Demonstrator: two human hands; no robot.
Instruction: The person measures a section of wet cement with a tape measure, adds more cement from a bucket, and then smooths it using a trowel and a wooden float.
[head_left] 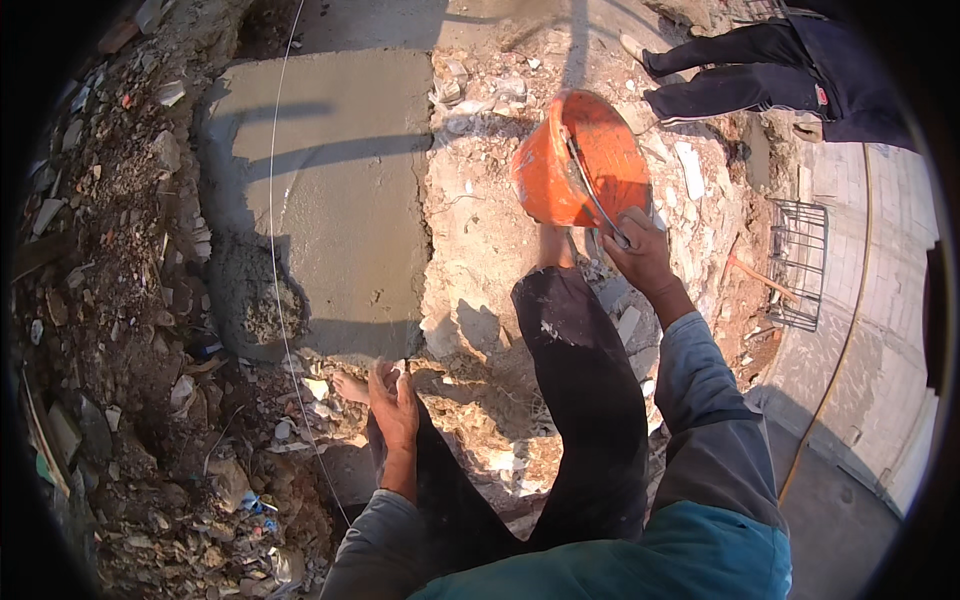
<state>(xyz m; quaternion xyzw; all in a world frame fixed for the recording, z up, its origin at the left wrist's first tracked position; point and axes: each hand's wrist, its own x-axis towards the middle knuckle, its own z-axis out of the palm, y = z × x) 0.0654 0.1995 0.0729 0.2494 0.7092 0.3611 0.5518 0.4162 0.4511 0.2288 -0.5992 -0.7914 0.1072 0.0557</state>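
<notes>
My right hand (640,248) grips an orange bucket (560,165) by its metal handle (590,180). The bucket is tipped so that its mouth faces right, and its inside is smeared with grey. It hangs over the rubble beside a slab of wet grey concrete (350,220). At the slab's near edge, in front of my left leg, my left hand (395,405) is closed with curled fingers. Whatever may be in them is hidden or too small to name.
A thin string (275,190) runs across the slab. Broken rubble (130,300) covers the left side. At the top right stands another person in dark trousers (740,60). A rebar cage (798,260) and an orange-handled tool (765,280) lie by a block wall (850,250).
</notes>
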